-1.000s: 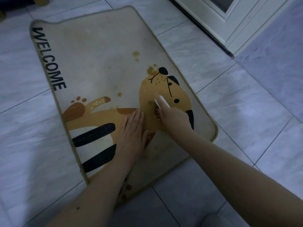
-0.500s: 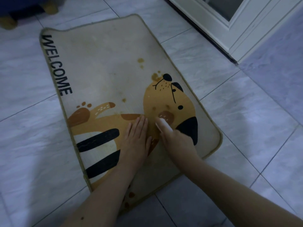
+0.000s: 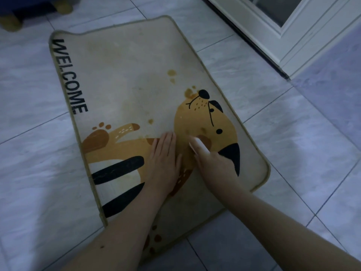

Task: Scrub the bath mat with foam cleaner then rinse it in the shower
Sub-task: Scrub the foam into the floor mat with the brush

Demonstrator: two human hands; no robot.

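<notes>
A beige bath mat (image 3: pixel 125 79) with a "WELCOME" print and an orange cartoon dog lies flat on the tiled floor. Brownish stains dot it near the dog's nose. My left hand (image 3: pixel 163 161) presses flat on the mat over the dog's body, fingers straight. My right hand (image 3: pixel 214 163) grips a small white brush (image 3: pixel 199 145), whose end sticks out past my fingers and touches the dog's head. The brush is blurred and mostly hidden in my fist.
Pale marbled floor tiles (image 3: pixel 293 133) surround the mat. A white door frame (image 3: pixel 293 36) with a dark threshold runs along the upper right. A dark blue piece of furniture with wooden feet (image 3: pixel 11 24) stands at the top left.
My right hand has drawn the brush back down the dog's head toward me, from near the eye to the cheek patch. My left hand stays pressed on the mat.
</notes>
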